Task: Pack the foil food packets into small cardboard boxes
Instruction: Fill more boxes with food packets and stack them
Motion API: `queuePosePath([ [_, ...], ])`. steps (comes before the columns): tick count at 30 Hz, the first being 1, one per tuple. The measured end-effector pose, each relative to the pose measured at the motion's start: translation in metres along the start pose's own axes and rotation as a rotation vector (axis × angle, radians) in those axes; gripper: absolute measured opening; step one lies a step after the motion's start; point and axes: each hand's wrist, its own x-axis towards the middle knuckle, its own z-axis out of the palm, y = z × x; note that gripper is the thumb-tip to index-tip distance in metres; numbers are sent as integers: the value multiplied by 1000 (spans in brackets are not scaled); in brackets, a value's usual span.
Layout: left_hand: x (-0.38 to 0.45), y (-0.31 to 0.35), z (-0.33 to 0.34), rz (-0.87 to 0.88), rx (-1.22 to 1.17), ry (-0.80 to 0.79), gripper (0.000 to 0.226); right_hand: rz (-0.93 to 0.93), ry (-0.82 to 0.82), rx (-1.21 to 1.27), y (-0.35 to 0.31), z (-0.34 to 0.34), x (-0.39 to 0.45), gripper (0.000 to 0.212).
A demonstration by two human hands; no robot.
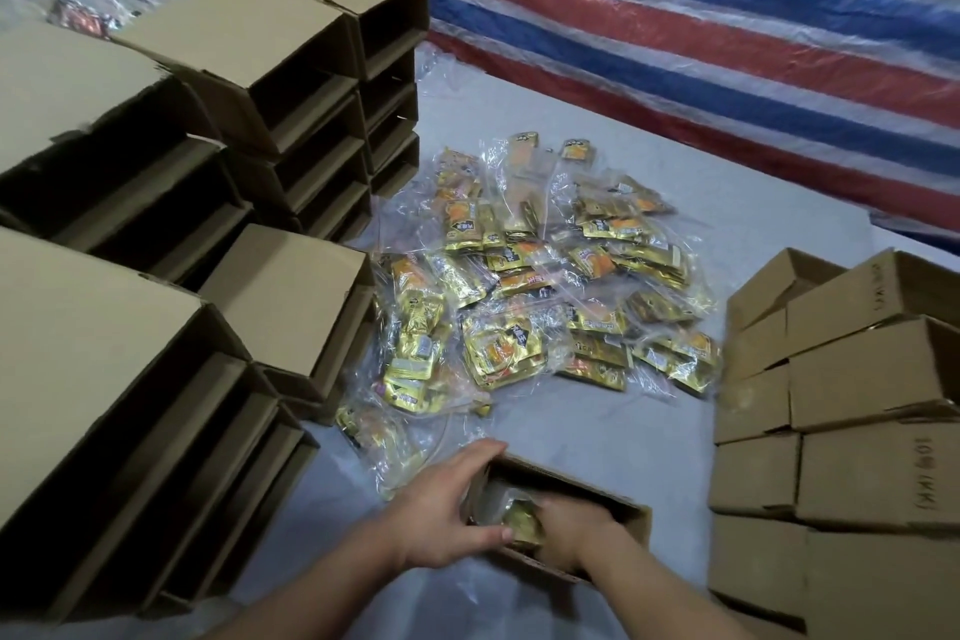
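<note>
Two hands work at a small open cardboard box (618, 509) at six o'clock on the grey counter (597, 426), the left hand (441, 515) gripping its near-left end while the right hand (571, 530), inside, curls its fingers round a gold foil packet (522, 522), with the packet heap (545, 291) at twelve o'clock.

Surface: pale grey desk (597, 437)
Centre: heap of gold foil packets (540, 296) in clear bags
Left: stacks of empty open boxes (171, 244)
Right: stacked closed boxes (841, 411)
Near edge: one open box (623, 509)
</note>
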Motion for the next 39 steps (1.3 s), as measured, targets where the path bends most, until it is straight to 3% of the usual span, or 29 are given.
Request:
queuePosePath([
  [4, 2, 2, -4, 18, 40, -37, 98, 76, -8, 13, -15, -3, -1, 73],
  [7, 1, 2, -11, 33, 89, -65, 96, 92, -61, 236, -12, -10, -17, 59],
  [11, 0, 4, -11, 25, 131, -113, 95, 46, 15, 413, -7, -13, -40, 68],
  [12, 1, 6, -10, 14, 122, -110, 95, 42, 71, 402, -8, -13, -44, 64],
  [15, 3, 7, -7, -8, 101, -94, 98, 35, 173, 418, -17, -14, -47, 23],
  [18, 1, 6, -6, -16, 96, -96, 98, 39, 46, 482, -32, -15, -36, 27],
  [21, 0, 5, -5, -29, 102, -110, 98, 6, -121, 458, -39, -17, -20, 48],
  [25, 4, 11, -8, -45, 123, -111, 102, 14, -149, 435, -41, -22, -7, 43],
  [32, 5, 21, -12, -48, 159, -94, 102, 72, 150, 543, -24, -23, -58, 37],
  [38, 39, 35, -18, -72, 85, 104, 69, 81, 838, 543, 10, -37, -98, 14],
  [39, 48, 37, -19, -85, 89, 129, 67, 109, 883, 473, 15, -37, -98, 23],
])
